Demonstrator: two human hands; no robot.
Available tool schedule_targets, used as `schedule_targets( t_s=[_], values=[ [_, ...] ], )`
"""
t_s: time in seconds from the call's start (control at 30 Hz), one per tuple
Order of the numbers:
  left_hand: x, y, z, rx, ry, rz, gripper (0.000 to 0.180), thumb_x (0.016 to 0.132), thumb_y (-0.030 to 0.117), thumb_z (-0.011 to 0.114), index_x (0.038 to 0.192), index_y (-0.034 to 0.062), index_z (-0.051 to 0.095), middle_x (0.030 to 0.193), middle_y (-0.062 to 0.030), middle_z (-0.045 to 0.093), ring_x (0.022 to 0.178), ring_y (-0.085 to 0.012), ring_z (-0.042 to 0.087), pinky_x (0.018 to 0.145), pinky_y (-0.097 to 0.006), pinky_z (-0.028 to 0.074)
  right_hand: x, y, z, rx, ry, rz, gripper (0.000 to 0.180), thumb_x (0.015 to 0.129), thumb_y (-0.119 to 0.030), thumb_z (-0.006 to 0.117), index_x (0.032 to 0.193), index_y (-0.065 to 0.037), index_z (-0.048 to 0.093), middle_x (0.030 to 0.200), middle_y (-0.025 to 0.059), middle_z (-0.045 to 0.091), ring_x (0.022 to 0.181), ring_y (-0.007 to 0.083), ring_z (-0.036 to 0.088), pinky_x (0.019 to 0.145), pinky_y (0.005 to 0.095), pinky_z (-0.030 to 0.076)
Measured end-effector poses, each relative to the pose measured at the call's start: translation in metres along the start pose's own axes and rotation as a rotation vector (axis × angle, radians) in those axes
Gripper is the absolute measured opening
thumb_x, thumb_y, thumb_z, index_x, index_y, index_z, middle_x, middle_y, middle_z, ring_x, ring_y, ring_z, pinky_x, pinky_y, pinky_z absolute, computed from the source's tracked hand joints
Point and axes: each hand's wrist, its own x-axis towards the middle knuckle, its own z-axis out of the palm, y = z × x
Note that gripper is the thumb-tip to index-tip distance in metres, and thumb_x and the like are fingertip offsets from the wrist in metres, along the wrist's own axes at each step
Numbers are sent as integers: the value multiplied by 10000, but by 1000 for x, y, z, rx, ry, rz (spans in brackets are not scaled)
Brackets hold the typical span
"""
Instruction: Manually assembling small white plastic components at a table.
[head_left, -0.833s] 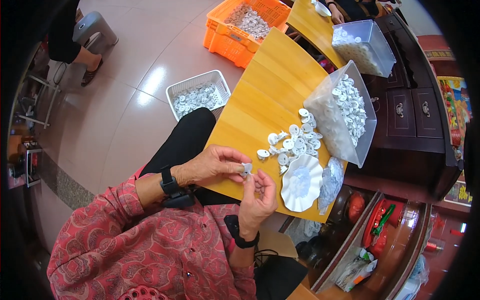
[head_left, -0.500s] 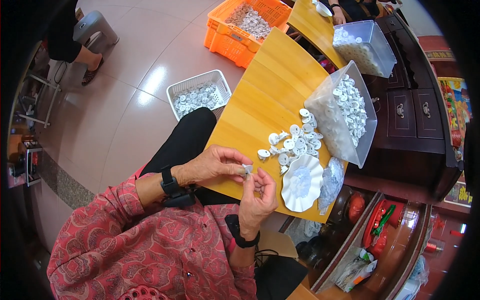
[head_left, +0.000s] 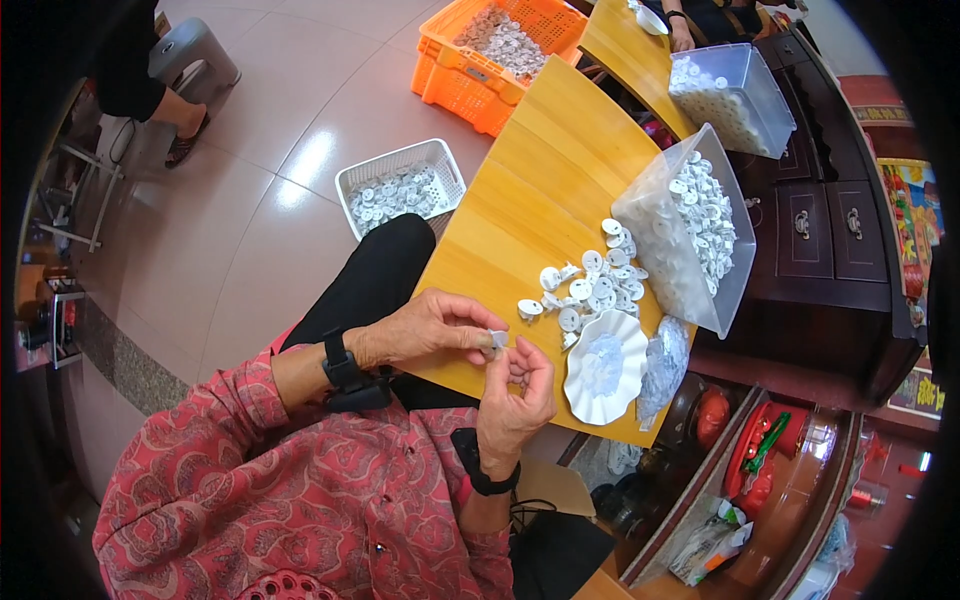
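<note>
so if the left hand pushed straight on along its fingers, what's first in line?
Probably the right hand, just past the small white piece the left hand pinches. Depth is unclear from one view; it might miss that and meet the loose white pieces.

Small white piece (head_left: 498,340) (partly hidden), held in the left fingers (head_left: 468,339).

On the wooden table (head_left: 520,180) lie loose white pieces (head_left: 602,288), 1 wavy white dish (head_left: 577,388), 1 clear bin (head_left: 648,222) and 1 plastic bag (head_left: 661,372). The tiled floor (head_left: 240,170) carries 1 white basket (head_left: 450,175) and 1 grey stool (head_left: 188,48).
</note>
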Motion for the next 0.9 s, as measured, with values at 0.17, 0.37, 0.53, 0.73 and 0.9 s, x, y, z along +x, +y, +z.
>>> schedule_targets(
  t_s=[0.17,0.37,0.53,0.73,0.9],
  values=[
    [-1,0,-1,-20,29,-46,244,936,46,630,1167,-33,632,1089,-109,678,937,-155,668,838,-270,569,0,-3,1,-4,-2,-4,230,825,18,713,1039,36,632,816,72,672,700,106,627,643,243,514],
    [0,-3,-3,-16,9,-20,238,936,49,633,1163,-26,638,1058,-91,678,943,-146,652,840,-269,554,2,-1,0,-34,-34,-59,232,820,42,679,1044,14,623,857,105,668,686,161,663,595,269,542],
    [-3,3,-3,235,-22,59,221,920,70,663,1129,0,655,1037,-35,649,942,-119,607,842,-263,501,3,2,0,-24,-71,-38,222,822,38,678,1035,15,620,833,98,660,674,150,644,588,266,533],
    [-2,9,-6,585,-60,171,223,908,114,685,1108,18,670,1069,-49,631,1012,-129,583,886,-276,479,3,-1,3,-2,-87,-23,211,824,24,687,1023,18,617,812,91,655,660,146,632,590,265,526],
    [-2,8,-7,489,-49,130,221,904,121,691,1101,21,674,1056,-50,630,997,-132,585,871,-268,480,2,6,2,22,-57,47,204,827,11,693,1016,19,616,814,94,658,668,145,636,611,269,527]
  ],
)
